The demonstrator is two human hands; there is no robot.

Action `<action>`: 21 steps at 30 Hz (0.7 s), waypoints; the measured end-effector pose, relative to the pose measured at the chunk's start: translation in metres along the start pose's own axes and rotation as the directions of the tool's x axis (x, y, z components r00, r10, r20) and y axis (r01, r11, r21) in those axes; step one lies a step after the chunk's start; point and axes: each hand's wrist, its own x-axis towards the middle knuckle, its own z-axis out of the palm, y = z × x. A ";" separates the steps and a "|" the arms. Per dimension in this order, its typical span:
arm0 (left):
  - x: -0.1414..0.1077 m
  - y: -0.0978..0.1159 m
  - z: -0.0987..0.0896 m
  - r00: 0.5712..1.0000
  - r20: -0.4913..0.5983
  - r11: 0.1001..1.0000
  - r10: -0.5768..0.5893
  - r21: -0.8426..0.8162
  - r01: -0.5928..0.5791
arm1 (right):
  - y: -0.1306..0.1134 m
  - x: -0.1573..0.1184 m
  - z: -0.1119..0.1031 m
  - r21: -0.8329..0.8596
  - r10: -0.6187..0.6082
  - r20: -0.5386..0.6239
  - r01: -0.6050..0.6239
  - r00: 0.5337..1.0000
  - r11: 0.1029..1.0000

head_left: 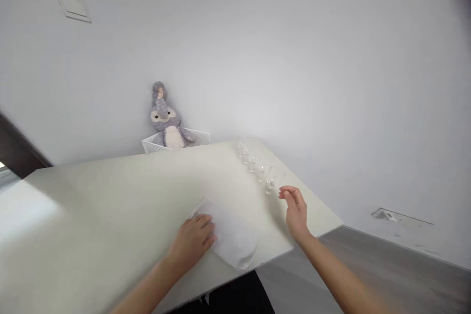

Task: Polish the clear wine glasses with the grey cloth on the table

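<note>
A white cloth lies folded on the pale table near its front edge. My left hand rests on the cloth's left end, its fingers spread and slightly bent. Over the table's right part, my right hand hangs with curled fingers, thumb near the fingertips; nothing shows between them. Just left of and beyond that hand, several clear glasses stand in a cluster running back toward the wall.
At the table's back edge, a grey plush toy sits in a white perforated basket. A wall switch is at upper left. Grey floor shows beyond the table's right edge.
</note>
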 end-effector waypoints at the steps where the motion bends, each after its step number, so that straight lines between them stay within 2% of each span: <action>1: -0.007 -0.005 0.000 0.999 -0.007 0.999 -0.037 0.033 0.037 | 0.008 0.010 -0.005 0.029 0.089 -0.037 -0.088 0.995 0.996; 2: -0.014 -0.009 0.000 0.997 -0.012 0.995 -0.076 0.064 0.076 | 0.015 0.019 -0.009 0.038 0.173 -0.019 -0.172 0.985 0.984; 4: -0.028 -0.017 -0.001 0.990 -0.012 0.983 -0.143 0.113 0.143 | 0.027 0.034 -0.012 -0.008 0.305 0.113 -0.306 0.946 0.952; 7: -0.047 -0.023 -0.009 0.970 0.036 0.958 -0.242 0.164 0.233 | 0.036 0.048 -0.010 -0.095 0.419 0.301 -0.410 0.857 0.907; 9: -0.055 -0.021 -0.017 0.949 0.073 0.939 -0.308 0.182 0.291 | 0.039 0.055 -0.004 -0.099 0.420 0.383 -0.415 0.823 0.904; 13: -0.064 -0.017 -0.025 0.925 0.089 0.920 -0.370 0.177 0.350 | 0.040 0.070 0.009 -0.026 0.353 0.481 -0.389 0.803 0.921; 17: -0.064 -0.018 -0.024 0.922 0.068 0.914 -0.382 0.174 0.366 | 0.040 0.079 0.023 0.015 0.315 0.560 -0.389 0.766 0.921; 21: -0.052 -0.022 -0.020 0.939 0.002 0.924 -0.345 0.175 0.339 | 0.041 0.074 0.045 0.025 0.248 0.636 -0.341 0.731 0.940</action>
